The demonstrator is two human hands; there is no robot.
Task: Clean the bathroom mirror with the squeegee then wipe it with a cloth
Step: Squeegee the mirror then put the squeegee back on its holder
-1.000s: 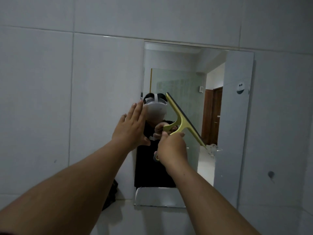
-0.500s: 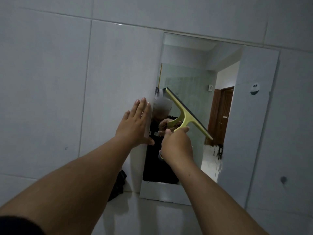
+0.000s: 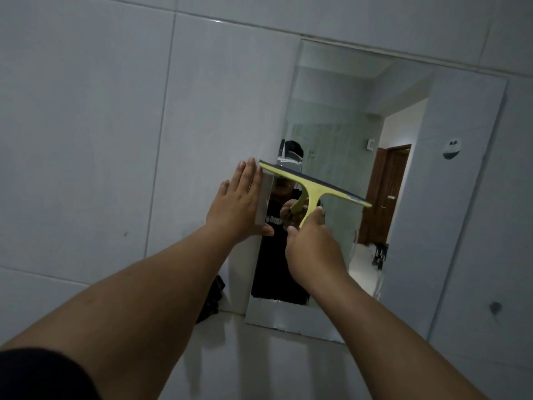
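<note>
Pale grey tiled wall fills most of the frame. Frameless rectangular mirror hangs right of centre, tilted in view, with streaks on the glass and a reflected wooden door. Yellow T-shaped squeegee sits at centre frame, its dark-edged blade across the mirror's left part, sloping down to the right. Right hand grips the handle, fingers curled round it. Left hand lies flat, fingers straight, over the mirror's left edge.

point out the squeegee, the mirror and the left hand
squeegee (image 3: 313, 188), head view, on the yellow blade bar
mirror (image 3: 461, 197), head view, on bare glass at right
left hand (image 3: 236, 206), head view, on its back
</note>
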